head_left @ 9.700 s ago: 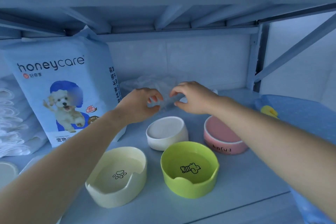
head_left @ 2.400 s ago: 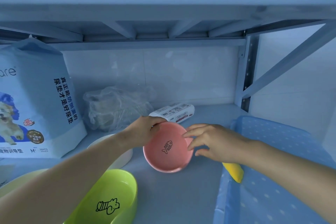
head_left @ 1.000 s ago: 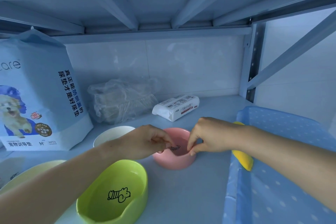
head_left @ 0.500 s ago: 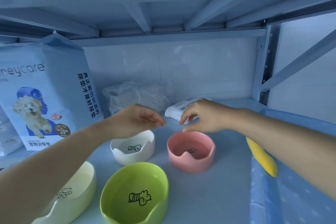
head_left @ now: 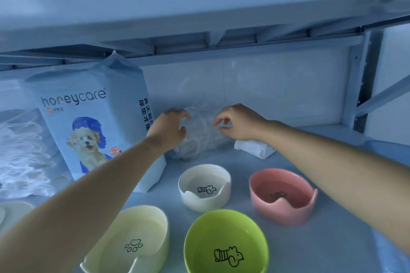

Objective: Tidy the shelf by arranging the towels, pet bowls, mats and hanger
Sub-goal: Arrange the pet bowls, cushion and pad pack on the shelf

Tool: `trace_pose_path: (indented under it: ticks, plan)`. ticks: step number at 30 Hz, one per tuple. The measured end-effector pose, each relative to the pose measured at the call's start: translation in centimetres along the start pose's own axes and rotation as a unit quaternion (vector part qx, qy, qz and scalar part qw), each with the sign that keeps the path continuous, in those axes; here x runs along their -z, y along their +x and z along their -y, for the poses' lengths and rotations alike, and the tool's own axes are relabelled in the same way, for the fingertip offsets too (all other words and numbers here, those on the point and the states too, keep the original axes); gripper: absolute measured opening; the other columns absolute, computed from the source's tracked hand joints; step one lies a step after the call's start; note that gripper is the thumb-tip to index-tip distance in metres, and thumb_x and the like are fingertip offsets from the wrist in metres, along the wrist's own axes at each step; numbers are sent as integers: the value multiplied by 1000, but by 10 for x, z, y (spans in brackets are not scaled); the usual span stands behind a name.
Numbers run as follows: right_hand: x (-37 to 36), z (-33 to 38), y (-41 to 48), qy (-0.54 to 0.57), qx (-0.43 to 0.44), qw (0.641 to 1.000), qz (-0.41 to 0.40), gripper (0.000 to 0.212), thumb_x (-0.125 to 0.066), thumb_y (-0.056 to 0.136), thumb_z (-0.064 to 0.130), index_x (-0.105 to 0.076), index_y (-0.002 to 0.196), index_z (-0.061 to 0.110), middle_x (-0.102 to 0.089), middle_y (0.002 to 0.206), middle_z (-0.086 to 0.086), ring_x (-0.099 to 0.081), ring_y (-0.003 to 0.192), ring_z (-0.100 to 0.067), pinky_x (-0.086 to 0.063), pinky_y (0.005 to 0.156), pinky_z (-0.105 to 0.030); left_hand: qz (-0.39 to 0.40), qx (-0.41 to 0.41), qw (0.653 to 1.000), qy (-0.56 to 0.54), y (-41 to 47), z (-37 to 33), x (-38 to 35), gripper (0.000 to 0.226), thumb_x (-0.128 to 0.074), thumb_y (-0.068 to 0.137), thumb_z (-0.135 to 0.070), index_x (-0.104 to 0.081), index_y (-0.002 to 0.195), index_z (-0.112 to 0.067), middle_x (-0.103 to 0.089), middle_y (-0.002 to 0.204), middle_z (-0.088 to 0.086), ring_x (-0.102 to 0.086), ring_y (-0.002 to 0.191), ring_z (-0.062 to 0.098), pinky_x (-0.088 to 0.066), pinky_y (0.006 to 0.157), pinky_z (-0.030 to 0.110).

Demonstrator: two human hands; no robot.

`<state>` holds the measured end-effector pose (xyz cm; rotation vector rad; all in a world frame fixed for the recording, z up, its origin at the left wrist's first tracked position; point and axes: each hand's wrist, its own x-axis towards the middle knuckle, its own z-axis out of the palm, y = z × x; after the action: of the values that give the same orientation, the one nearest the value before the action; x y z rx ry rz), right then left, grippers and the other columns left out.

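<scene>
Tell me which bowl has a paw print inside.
The pale yellow bowl, front left; the white bowl, pink bowl and green bowl carry other drawings.

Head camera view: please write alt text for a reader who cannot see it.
The left hand and right hand reach with curled fingers to a clear plastic bag at the back of a shelf; grip unclear. In front stand a white bowl, pink bowl, green bowl and cream bowl, right of a honeycare pack.
</scene>
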<state>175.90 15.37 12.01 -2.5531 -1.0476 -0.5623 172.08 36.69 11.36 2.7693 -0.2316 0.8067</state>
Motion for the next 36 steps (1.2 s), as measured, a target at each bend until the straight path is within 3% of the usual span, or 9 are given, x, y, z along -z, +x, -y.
trace_pose_path:
  ticks: [3, 6, 12, 17, 20, 26, 29, 32, 36]
  plan:
    - [-20, -4, 12, -11, -4, 1000, -11, 33, -64, 83, 21, -63, 116, 16, -62, 117, -5, -56, 107, -20, -38, 88, -23, 65, 18, 994, 89, 6, 10, -11, 49, -50, 83, -6, -45, 131, -14, -44, 132, 11, -48, 116, 30, -47, 91, 43]
    - [-38, -1, 21, -2, -16, 1000, -4, 50, -65, 83, 23, -51, 130, 17, -49, 134, -5, -46, 123, -20, -35, 103, -27, 86, 45, 986, 136, 8, 14, -18, 43, -47, 85, -5, -45, 127, -8, -43, 127, 13, -47, 116, 30, -49, 87, 48]
    - [-64, 7, 40, 6, -38, 999, 7, 64, -64, 83, 21, -36, 141, 14, -32, 145, -6, -39, 130, -22, -34, 105, -29, 107, 31, 979, 173, 12, 24, -26, 29, -51, 87, -4, -50, 116, -8, -44, 117, 10, -50, 108, 28, -49, 76, 40]
    - [-75, 1, 47, -14, -68, 996, 47, 72, -61, 84, 21, -25, 146, 27, -19, 153, -3, -30, 137, -21, -33, 107, -31, 91, -1, 981, 169, 12, 31, -32, 37, -58, 83, -1, -48, 117, -11, -41, 116, 6, -55, 96, 25, -47, 65, 32]
    - [-77, -3, 48, -16, -70, 997, 35, 66, -59, 84, 20, -31, 143, 28, -22, 151, -1, -37, 132, -21, -36, 104, -29, 87, -20, 983, 160, 12, 31, -29, 41, -56, 84, -1, -48, 122, -14, -41, 117, 4, -54, 100, 25, -47, 67, 32]
    - [-69, -19, 46, -21, -76, 997, 19, 47, -58, 83, 18, -43, 128, 15, -38, 135, -8, -49, 117, -28, -42, 93, -33, 51, -82, 994, 41, 8, 21, -28, 39, -55, 87, -20, -54, 124, -29, -52, 125, -6, -49, 115, 18, -47, 89, 37]
    - [-55, -31, 45, -11, -72, 997, 21, 44, -56, 83, 11, -46, 126, 11, -41, 135, -8, -45, 123, -24, -36, 97, -26, 28, -87, 996, -10, 6, 20, -20, 40, -61, 84, -27, -55, 123, -35, -54, 122, -12, -50, 113, 10, -45, 89, 30]
    - [-41, -34, 38, 19, -55, 998, -8, 44, -53, 84, 8, -50, 128, 12, -43, 137, -5, -43, 126, -19, -30, 100, -20, 41, -68, 997, 15, 3, 27, -10, 43, -64, 83, -30, -52, 123, -36, -48, 125, -12, -46, 116, 11, -45, 91, 32]
    - [-40, -17, 25, 64, 3, 996, -60, 33, -64, 81, 24, -63, 114, 20, -55, 121, 1, -52, 114, -13, -39, 99, -26, 46, -39, 995, 80, 1, 30, -8, 27, -59, 87, -32, -54, 113, -32, -50, 116, -11, -51, 108, 13, -44, 79, 28]
